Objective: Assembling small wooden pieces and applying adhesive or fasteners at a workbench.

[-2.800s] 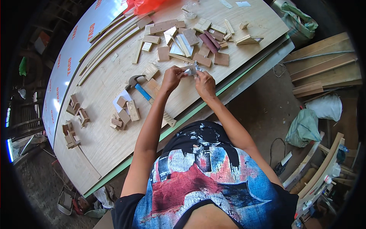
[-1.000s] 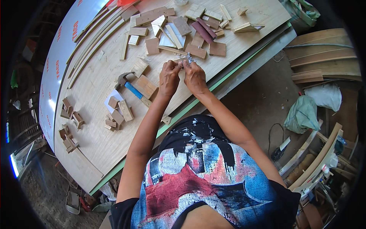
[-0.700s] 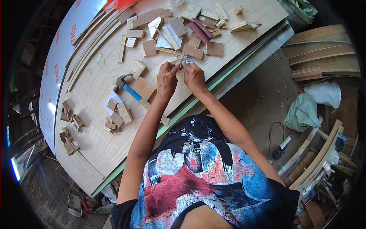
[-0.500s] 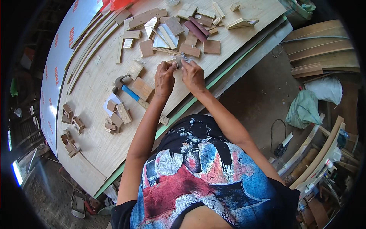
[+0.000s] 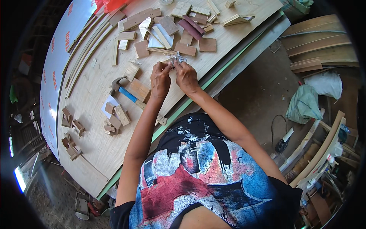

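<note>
Both hands' fingers [image 5: 179, 66], left hand [image 5: 160, 81] and right hand [image 5: 187, 79], pinch a mostly hidden small object [image 5: 172, 63].

A small greyish piece [image 5: 172, 64] — mostly hidden by fingers, its kind unclear — is pinched between the left hand [image 5: 160, 80] and right hand [image 5: 187, 78], over the counter [image 5: 101, 152]. Just beyond the fingertips shows a tangled, uneven clump of silvery-white shreds [image 5: 179, 58].

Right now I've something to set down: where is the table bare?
The table is bare between the left blocks and middle blocks, and between the hammer and long strips. Crowded: just beyond the left hand and right hand, where scraps lie jumbled.
</note>
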